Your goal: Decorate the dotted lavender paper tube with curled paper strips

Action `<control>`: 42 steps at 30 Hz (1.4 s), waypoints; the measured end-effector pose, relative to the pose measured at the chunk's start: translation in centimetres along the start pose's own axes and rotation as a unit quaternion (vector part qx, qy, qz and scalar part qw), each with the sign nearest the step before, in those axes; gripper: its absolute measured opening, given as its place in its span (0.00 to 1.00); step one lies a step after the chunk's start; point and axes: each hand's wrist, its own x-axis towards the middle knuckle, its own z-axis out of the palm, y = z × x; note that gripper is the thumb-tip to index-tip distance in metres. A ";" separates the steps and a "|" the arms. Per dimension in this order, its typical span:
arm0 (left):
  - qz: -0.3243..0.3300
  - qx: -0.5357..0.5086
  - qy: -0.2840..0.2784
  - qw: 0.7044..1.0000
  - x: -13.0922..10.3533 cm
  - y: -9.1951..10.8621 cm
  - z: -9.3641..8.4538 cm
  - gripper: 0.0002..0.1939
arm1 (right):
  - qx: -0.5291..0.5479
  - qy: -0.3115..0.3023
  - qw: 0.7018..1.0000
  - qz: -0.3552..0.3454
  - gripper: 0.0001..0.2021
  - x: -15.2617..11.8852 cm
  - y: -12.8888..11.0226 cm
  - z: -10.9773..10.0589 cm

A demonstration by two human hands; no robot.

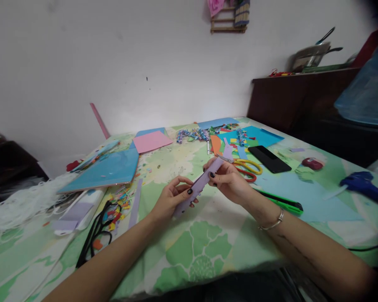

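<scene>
A folded strip of purple paper [200, 183] is held up at a slant above the flowered tablecloth. My left hand [176, 195] pinches its lower part, thumb on the near face. Higher up, my right hand [225, 178] grips the same strip with its thumb in front. Just behind the right fingers lie scissors with yellow handles [250, 166] and a pair with red handles [249, 175]. Another purple strip [135, 203] rests on the cloth left of my left hand.
Black glasses [96, 235] and paper scraps lie left, near a blue folder [103, 170]. To the right are a black phone [269, 159], a green cutter [282, 202] and a blue glue gun [367, 186]. Pink paper [152, 141] lies farther back.
</scene>
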 end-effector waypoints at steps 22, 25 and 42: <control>0.106 0.245 0.068 0.961 0.2 -0.1 -0.8 0.06 | -0.124 0.083 0.988 0.034 0.09 0.8 0.3 -0.9; 0.058 0.204 0.059 0.976 0.4 -0.1 -1.1 0.11 | -0.128 0.059 0.989 0.044 0.07 0.8 0.3 -1.0; -0.042 0.209 -0.099 0.972 -0.7 -0.5 -0.2 0.16 | -0.148 -0.062 0.987 0.009 0.11 0.6 0.9 -1.6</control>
